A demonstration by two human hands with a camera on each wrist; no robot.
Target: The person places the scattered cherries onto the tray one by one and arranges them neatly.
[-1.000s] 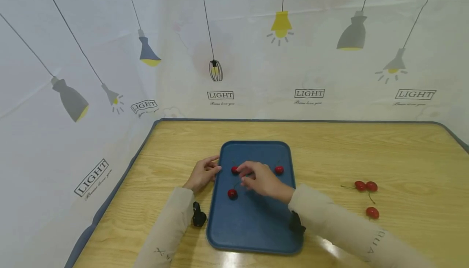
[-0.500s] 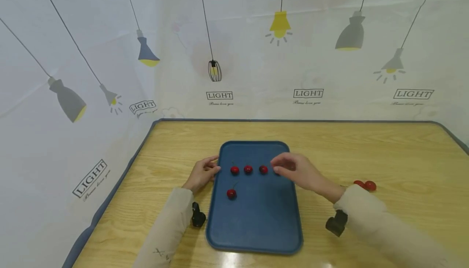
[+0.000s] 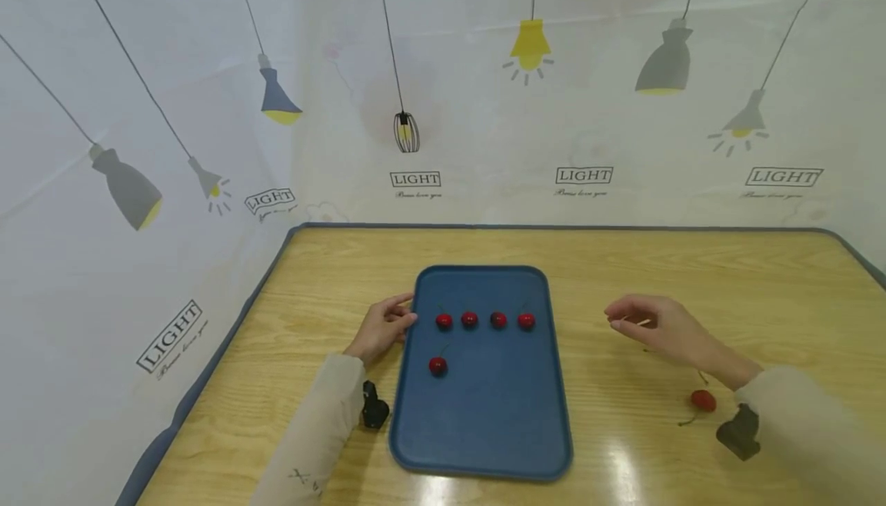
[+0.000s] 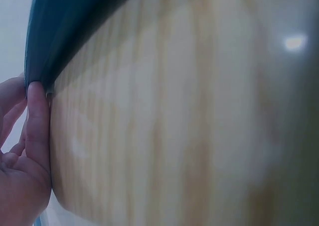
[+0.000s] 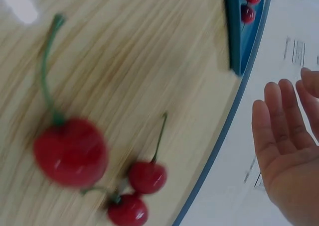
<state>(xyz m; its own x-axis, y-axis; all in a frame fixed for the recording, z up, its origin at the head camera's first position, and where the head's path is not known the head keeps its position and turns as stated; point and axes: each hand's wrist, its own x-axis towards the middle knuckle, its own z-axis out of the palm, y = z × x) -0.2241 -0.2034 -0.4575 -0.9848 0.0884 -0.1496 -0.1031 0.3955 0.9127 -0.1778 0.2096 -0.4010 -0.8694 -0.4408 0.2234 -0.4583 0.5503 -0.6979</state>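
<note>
My left hand point(image 3: 382, 327) rests at the left rim of the blue tray point(image 3: 484, 429), its thumb and fingers touching the edge. In the left wrist view, straight fingers of the left hand point(image 4: 25, 156) meet the tray's side. A row of several red cherries point(image 3: 469, 320) lies across the tray's upper half, with a single cherry point(image 3: 438, 366) below its left end. My right hand point(image 3: 667, 331) is in the air right of the tray, holding nothing, fingers loosely bent. One cherry point(image 3: 703, 401) lies beneath its wrist. Two touching cherries point(image 5: 147, 177), seen in the right wrist view, are hidden by that hand in the head view.
The wooden table point(image 3: 332, 267) has a dark blue edge, and a white cloth printed with lamps point(image 3: 484, 129) hangs behind and to the left. Black cameras sit on both wrists, the right one point(image 3: 741, 433) near the single table cherry.
My right hand has moved right, from over the tray's cherries to above the table near the loose cherries. The row on the tray is now uncovered. My left hand has stayed at the rim.
</note>
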